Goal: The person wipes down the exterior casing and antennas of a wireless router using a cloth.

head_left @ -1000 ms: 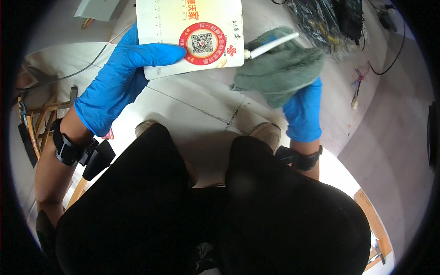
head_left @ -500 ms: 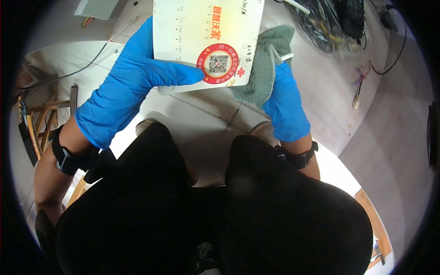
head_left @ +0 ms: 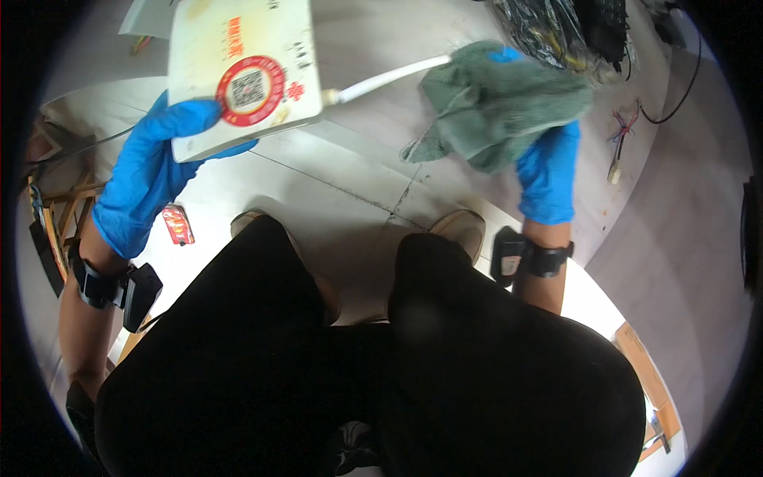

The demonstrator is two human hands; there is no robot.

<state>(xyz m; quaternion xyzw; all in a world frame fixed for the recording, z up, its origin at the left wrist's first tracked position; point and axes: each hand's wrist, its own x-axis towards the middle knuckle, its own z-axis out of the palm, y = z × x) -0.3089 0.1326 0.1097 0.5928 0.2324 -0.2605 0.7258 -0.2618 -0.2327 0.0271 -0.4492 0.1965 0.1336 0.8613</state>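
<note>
White box [head_left: 197, 67] points its long antenna [head_left: 389, 76] rightward.

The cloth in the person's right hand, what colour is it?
Greyish green. The cloth in the right hand shows in the head view, the only one.

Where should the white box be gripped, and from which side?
I'd pinch the white box by its near-left corner, coming from the left, much as the left hand does: thumb on the printed face, fingers beneath. Its flat, slim body suits that, and the white antenna juts from the right edge toward the green cloth.
</note>
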